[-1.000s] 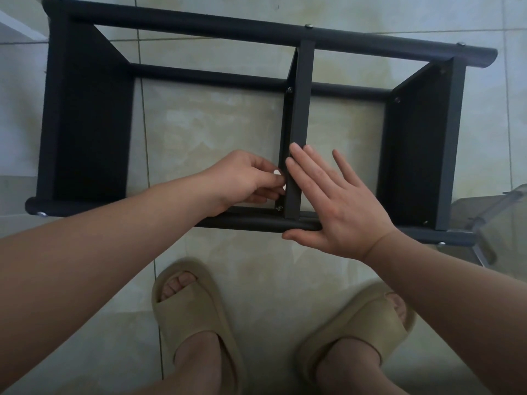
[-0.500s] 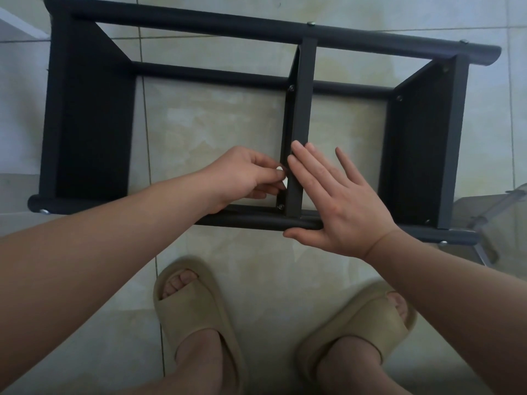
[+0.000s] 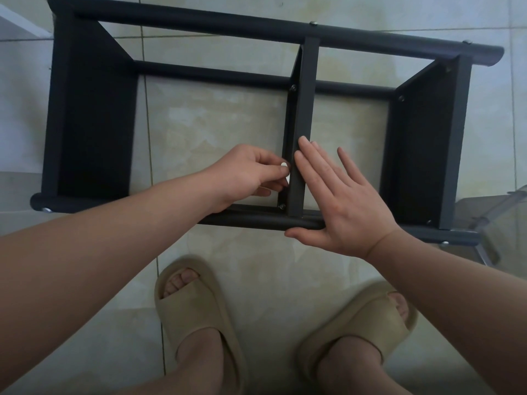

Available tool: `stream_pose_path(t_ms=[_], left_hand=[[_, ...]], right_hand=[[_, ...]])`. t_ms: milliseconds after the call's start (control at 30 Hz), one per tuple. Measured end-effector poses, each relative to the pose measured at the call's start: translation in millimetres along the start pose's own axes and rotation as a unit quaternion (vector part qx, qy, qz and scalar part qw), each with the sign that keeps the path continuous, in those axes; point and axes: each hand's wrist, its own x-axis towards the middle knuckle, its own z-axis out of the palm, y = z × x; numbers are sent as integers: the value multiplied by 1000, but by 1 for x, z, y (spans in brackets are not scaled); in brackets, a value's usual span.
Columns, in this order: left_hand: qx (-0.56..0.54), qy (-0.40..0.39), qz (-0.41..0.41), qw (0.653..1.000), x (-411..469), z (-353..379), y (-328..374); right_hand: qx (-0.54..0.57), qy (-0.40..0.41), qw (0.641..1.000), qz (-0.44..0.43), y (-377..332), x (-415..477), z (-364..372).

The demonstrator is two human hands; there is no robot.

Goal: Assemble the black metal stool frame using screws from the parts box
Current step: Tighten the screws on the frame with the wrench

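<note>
The tiled floor (image 3: pixel 214 124) carries the black stool frame (image 3: pixel 91 124), which lies straight ahead of both your hands. Its far-left corner is cut off by the top edge of the view, and your forearms cover parts of its near tube (image 3: pixel 256 220). Beyond your right hand (image 3: pixel 342 201), at the view's right edge, a clear glassy thing (image 3: pixel 490 218) is cropped and too blurred to name.

Your right hand is spread flat: its fingers lie along the centre bar (image 3: pixel 306 109) and its thumb presses the near tube. Your left hand (image 3: pixel 245 175) sits just left of that bar with its fingers curled, pinching a small white piece (image 3: pixel 284 165) against the bar's left face. You cannot tell what the piece is, since the fingers hide most of it.

Just below the left fingertips, a screw (image 3: pixel 282 206) sits where the bar meets the near tube.

Open floor shows inside the frame to the left of your left hand and past your right fingertips. Your sandals (image 3: pixel 196 303) stand just behind the near tube.
</note>
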Motion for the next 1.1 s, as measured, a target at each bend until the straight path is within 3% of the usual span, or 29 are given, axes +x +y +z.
stream_pose_path(t_ms=[367, 1100], left_hand=[[-27, -36, -62, 997, -5, 1, 4], [222, -120, 12, 968, -6, -21, -3]], right_hand=[[-2, -4, 1000, 1, 0, 0, -1], [2, -3, 1000, -2, 0, 0, 0]])
